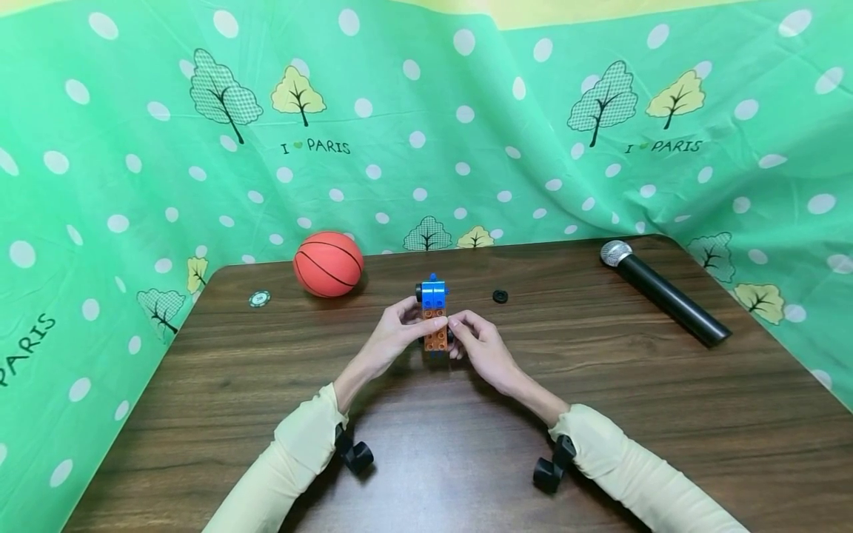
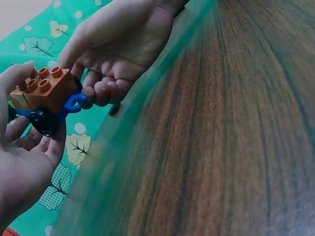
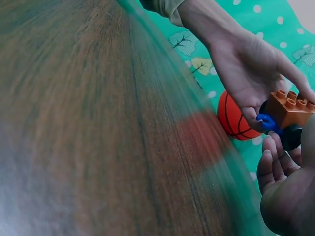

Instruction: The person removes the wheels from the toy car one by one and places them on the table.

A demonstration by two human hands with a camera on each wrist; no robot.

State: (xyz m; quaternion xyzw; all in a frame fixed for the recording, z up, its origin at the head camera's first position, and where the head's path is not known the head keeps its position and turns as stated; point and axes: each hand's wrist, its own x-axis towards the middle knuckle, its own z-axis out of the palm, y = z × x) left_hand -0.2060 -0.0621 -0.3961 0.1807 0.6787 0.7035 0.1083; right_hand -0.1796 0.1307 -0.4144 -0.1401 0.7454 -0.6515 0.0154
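A block-built toy car (image 1: 435, 320) is held up over the table between both hands. It has orange studded bricks (image 2: 49, 88), a blue base with a hook (image 3: 266, 123) at one end and black wheels (image 2: 44, 122). At its far end is a blue section (image 1: 434, 295) with a black wheel on the left side and a bare blue peg on the right. The left hand (image 1: 393, 337) grips the car from the left, thumb on top of the orange bricks. On the right side, the right hand (image 1: 486, 352) pinches the car near a wheel, partly hiding it.
A loose black wheel (image 1: 500, 296) lies beyond the right hand on the wooden table (image 1: 440, 459). An orange-red ball (image 1: 329, 264) and a poker chip (image 1: 260, 298) are at the back left. A microphone (image 1: 666, 292) lies at the right. A green curtain (image 1: 426, 170) hangs behind.
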